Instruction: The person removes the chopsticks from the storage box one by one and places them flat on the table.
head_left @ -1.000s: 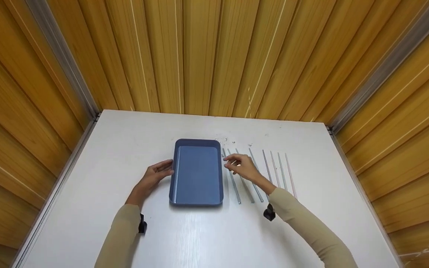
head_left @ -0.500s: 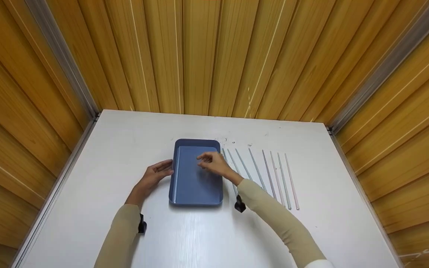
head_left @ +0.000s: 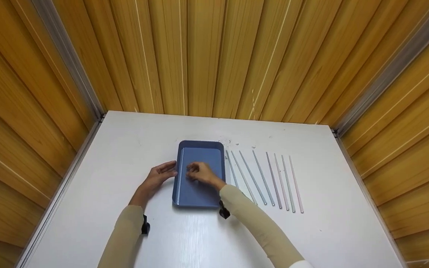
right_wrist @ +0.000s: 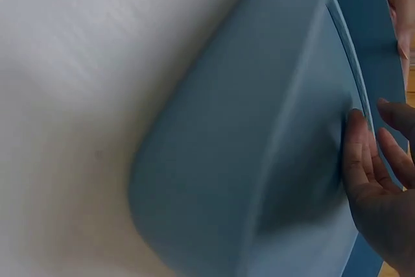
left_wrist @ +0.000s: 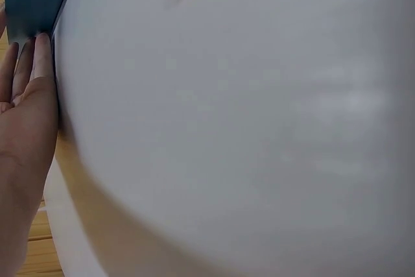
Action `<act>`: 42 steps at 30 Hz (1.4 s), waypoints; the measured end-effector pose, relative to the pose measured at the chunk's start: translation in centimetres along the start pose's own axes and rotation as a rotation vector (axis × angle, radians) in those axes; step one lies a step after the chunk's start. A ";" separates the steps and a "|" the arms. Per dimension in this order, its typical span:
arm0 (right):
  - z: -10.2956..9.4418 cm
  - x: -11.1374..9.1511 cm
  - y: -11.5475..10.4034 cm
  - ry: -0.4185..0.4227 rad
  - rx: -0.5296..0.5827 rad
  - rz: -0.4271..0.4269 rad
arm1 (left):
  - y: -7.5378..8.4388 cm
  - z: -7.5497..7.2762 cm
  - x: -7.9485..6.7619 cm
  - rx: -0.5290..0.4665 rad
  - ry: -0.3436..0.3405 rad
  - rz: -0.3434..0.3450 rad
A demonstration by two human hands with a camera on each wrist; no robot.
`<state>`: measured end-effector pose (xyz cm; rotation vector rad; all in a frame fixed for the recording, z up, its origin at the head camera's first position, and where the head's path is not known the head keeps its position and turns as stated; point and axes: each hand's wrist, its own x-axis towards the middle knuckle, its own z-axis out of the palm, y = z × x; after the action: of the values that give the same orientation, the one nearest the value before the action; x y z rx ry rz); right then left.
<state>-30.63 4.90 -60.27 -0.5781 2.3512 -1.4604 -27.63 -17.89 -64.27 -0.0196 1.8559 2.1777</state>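
A blue rectangular tray (head_left: 201, 190) lies on the white table. My left hand (head_left: 159, 176) is at its left side, the straight fingertips against the outer wall; the left wrist view shows these fingers (left_wrist: 42, 56) flat along it. My right hand (head_left: 201, 173) is over the tray's inside, fingers bent gently. In the right wrist view its thumb (right_wrist: 392, 113) and fingers (right_wrist: 355, 150) stand apart, close to a thin pale-blue strip (right_wrist: 350, 50) running along the far inner side. No object shows between them. Several thin sticks (head_left: 268, 178), bluish and pinkish, lie side by side right of the tray.
The white table (head_left: 132, 134) is bounded by yellow wood-look panels (head_left: 203, 56) at the back and sides, with grey metal posts in the corners. Small specks (head_left: 253, 146) lie beyond the far ends of the sticks.
My right hand has moved left from above the sticks into the space over the tray, coming near its left inner side. The left hand stays at the tray's wall. The sticks lie as before.
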 end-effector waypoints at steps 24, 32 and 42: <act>2.9 0.3 0.3 0.164 -0.357 -0.093 | 0.0 0.0 0.0 0.009 -0.010 0.012; 3.0 -0.3 -0.8 0.176 -0.334 -0.004 | 0.0 0.1 -0.1 0.000 -0.015 0.024; 3.5 0.1 -0.6 0.248 -0.308 0.009 | 0.0 0.0 0.0 0.001 -0.031 0.027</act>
<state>-28.99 1.92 -61.24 -0.4811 2.7963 -1.2341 -27.59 -17.88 -64.27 0.0398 1.8508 2.1822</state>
